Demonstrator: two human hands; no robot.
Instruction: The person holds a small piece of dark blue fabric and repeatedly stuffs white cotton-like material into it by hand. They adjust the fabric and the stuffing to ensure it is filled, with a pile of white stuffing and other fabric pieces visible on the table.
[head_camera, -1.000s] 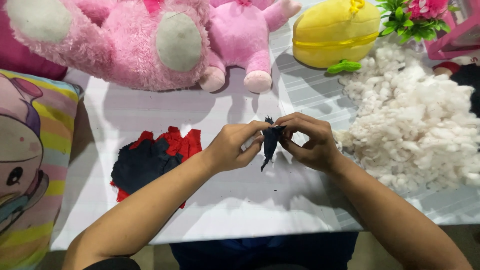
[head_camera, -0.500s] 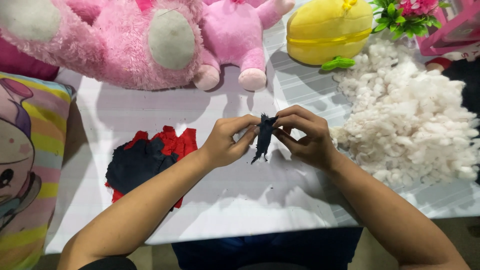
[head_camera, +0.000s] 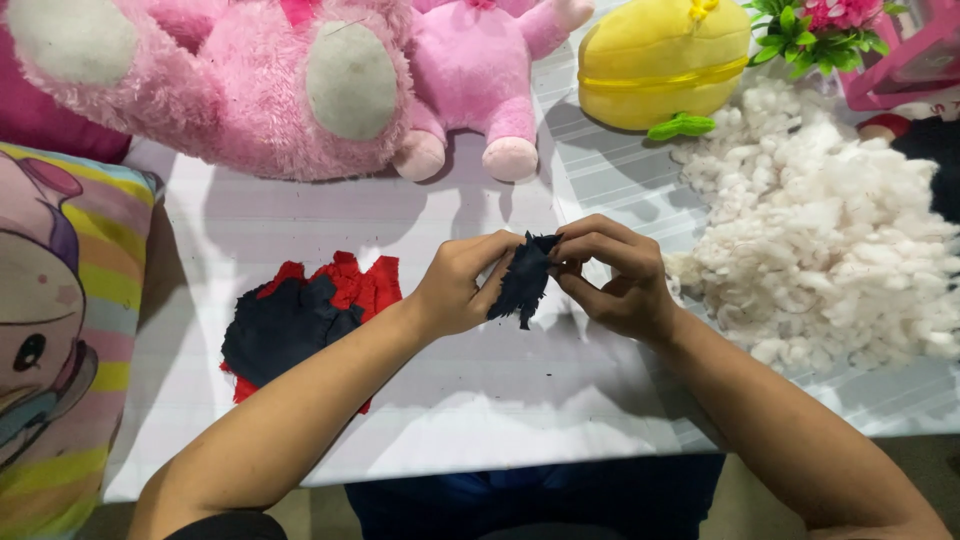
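Both hands hold a small dark navy fabric piece (head_camera: 522, 280) above the middle of the white table (head_camera: 500, 420). My left hand (head_camera: 460, 285) pinches its left edge with thumb and fingers. My right hand (head_camera: 612, 275) grips its upper right edge, fingers curled. The piece hangs down between them, its lower edge frayed. To the left of my left forearm lies a flat pile of navy and red fabric pieces (head_camera: 300, 320).
A heap of white stuffing (head_camera: 830, 240) lies at the right. Two pink plush toys (head_camera: 300, 80) and a yellow plush (head_camera: 665, 60) stand along the far edge, with a flower plant (head_camera: 820, 25) behind. A striped cartoon pillow (head_camera: 60, 320) is at the left.
Both hands stay together on the navy piece, their fingers shifting a little along its top edge. The view has drifted slightly.
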